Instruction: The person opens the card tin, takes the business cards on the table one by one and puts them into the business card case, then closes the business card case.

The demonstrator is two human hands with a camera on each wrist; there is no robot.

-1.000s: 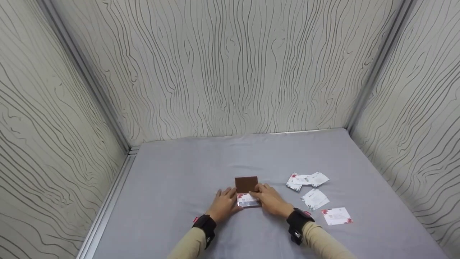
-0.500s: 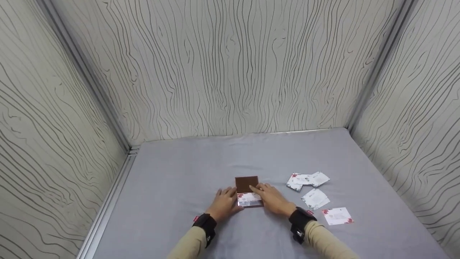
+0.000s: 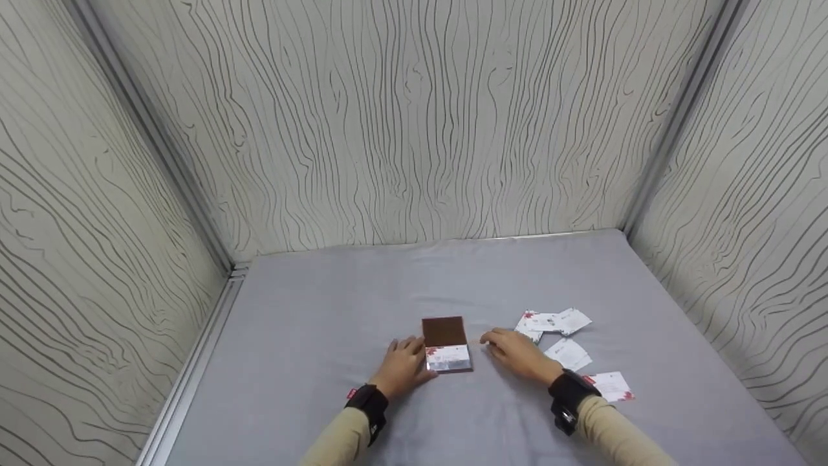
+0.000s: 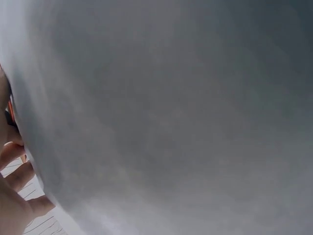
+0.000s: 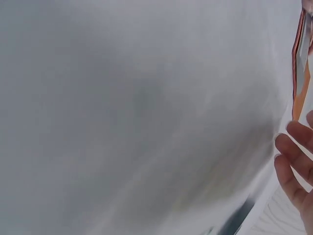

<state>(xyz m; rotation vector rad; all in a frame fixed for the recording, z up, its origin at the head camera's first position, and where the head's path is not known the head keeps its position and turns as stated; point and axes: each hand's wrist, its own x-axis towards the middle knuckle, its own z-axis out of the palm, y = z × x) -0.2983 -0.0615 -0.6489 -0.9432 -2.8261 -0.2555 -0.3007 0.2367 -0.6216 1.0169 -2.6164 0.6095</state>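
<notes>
An unfolded brown card holder (image 3: 444,331) lies on the grey cloth, its bare brown half away from me. In its near half sits a white card (image 3: 447,357) with red floral corners. My left hand (image 3: 402,369) rests along the holder's left edge, thumb by the near corner; the left wrist view catches its fingers (image 4: 19,175) fairly straight and spread. Just right of the holder, apart from it, my right hand (image 3: 517,355) hovers low with nothing in it. Its fingers (image 5: 293,152) are loosely bent in the right wrist view.
Right of my right hand, several overlapping cards (image 3: 573,321) lie at the back. Nearer are a pair of white cards (image 3: 569,355) and a red-cornered card (image 3: 612,386), partly behind the wrist. Patterned panels (image 3: 414,129) wall in the cloth-covered table (image 3: 323,304).
My right hand has let go of the card and moved right, off the holder, uncovering its right side. My left hand has stayed in place.
</notes>
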